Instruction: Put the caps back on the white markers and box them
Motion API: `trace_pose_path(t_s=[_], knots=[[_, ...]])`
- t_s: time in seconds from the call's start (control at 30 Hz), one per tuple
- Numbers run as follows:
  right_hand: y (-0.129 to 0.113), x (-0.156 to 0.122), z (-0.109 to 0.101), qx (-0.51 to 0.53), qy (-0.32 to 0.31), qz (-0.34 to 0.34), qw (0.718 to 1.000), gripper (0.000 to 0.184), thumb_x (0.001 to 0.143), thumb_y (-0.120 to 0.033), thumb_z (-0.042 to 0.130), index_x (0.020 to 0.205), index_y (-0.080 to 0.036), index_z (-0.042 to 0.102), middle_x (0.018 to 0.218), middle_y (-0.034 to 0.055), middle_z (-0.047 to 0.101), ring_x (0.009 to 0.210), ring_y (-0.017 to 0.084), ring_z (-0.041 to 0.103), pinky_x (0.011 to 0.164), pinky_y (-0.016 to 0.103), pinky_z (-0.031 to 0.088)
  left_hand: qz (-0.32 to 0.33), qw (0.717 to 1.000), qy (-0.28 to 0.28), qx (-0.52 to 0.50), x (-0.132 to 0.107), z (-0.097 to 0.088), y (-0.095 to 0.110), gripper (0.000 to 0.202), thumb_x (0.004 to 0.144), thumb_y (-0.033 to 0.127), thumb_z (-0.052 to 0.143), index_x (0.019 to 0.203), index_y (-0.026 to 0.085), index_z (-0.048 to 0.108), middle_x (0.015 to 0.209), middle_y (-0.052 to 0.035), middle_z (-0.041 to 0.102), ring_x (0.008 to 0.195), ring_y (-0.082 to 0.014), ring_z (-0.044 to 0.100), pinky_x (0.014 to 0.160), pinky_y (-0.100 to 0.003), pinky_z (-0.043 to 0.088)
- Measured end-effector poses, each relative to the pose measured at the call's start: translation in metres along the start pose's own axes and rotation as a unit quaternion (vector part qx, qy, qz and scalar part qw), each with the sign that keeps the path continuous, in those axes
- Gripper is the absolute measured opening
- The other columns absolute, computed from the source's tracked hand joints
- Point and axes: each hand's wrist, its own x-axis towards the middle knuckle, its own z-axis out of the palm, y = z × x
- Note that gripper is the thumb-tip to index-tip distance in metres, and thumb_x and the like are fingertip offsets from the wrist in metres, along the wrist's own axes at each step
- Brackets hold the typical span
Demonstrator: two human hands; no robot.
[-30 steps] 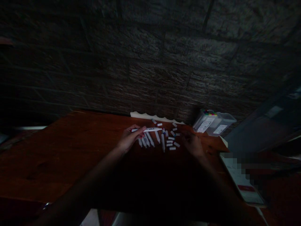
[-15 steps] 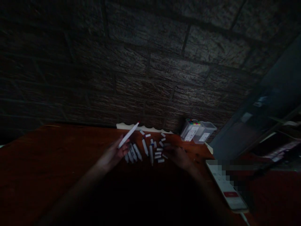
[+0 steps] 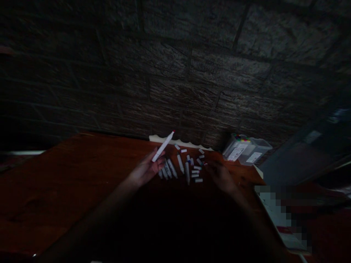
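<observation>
White marker [image 3: 163,147], red tip up, pinched in left hand [image 3: 145,169] above table [image 3: 68,182]. Right hand [image 3: 222,177] beside loose caps [image 3: 199,180]; too dark to tell its grip. Likely cap-picking; next move needs one cap secured.

1. One head-worn camera gives the only view, looking forward and down from the wearer's side of the brown wooden bench [image 3: 82,182].
2. It faces the dark, rough stone-block wall [image 3: 192,73], which fills the upper half.
3. It sits fairly far back: the white cylindrical markers [image 3: 187,172] look small, below centre, within a wide surround.
</observation>
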Motion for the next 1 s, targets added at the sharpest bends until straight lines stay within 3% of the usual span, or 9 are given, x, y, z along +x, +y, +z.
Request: trace_pose_path(t_s=[0.3,0.47,0.63,0.77,0.9,1.0], knots=[[-0.003,-0.002,0.004,0.051,0.012,0.011,0.999,0.034,0.086,-0.044,0.061,0.108,-0.019,0.067,0.105,0.0099,0.076,0.091,0.023,0.072,0.085,0.039,0.057,0.023,0.998,-0.059,-0.001,0.004,-0.01,-0.003,0.008,0.092,0.016,0.066,0.097,0.012,0.069,0.086,-0.0043,0.071,0.062,-0.0098,0.06,0.06,-0.025,0.054],[-0.006,-0.003,0.002,0.053,0.028,0.011,0.998,0.034,0.085,-0.043,0.063,0.108,-0.019,0.068,0.103,0.01,0.076,0.088,0.023,0.072,0.081,0.038,0.057,0.012,0.996,-0.073,0.042,0.001,-0.01,-0.006,0.025,0.087,0.015,0.071,0.112,0.012,0.071,0.089,-0.007,0.072,0.072,-0.0145,0.067,0.063,-0.026,0.055],[-0.01,-0.004,0.001,0.075,0.025,0.013,0.997,0.034,0.085,-0.044,0.065,0.109,-0.02,0.069,0.093,0.008,0.076,0.079,0.021,0.071,0.072,0.035,0.056,0.007,0.994,-0.09,0.065,-0.002,-0.01,-0.008,0.03,0.084,0.014,0.074,0.114,0.014,0.071,0.089,-0.0075,0.073,0.073,-0.0148,0.068,0.067,-0.026,0.056],[-0.012,-0.004,0.001,0.124,0.029,-0.001,0.992,0.033,0.083,-0.042,0.069,0.108,-0.021,0.07,0.097,0.0071,0.076,0.082,0.02,0.071,0.075,0.033,0.057,-0.015,0.988,-0.114,0.107,-0.004,-0.012,-0.007,0.038,0.085,0.015,0.073,0.123,0.016,0.069,0.099,-0.0092,0.074,0.075,-0.0155,0.069,0.069,-0.027,0.056],[-0.016,-0.004,0.001,0.179,0.031,-0.002,0.983,0.032,0.081,-0.043,0.074,0.103,-0.022,0.072,0.097,0.0052,0.075,0.085,0.019,0.07,0.08,0.033,0.057,-0.049,0.973,-0.168,0.148,-0.002,-0.018,-0.01,0.035,0.082,0.017,0.073,0.117,0.017,0.069,0.096,-0.0073,0.071,0.078,-0.018,0.07,0.074,-0.032,0.058],[-0.028,-0.006,0.002,0.227,0.04,0.017,0.973,0.034,0.078,-0.046,0.078,0.101,-0.022,0.072,0.097,0.0042,0.075,0.084,0.018,0.07,0.079,0.031,0.057,-0.112,0.954,-0.214,0.18,0.0,-0.022,-0.015,0.033,0.081,0.023,0.072,0.113,0.017,0.067,0.08,-0.0014,0.062,0.061,-0.0105,0.06,0.058,-0.023,0.051]])
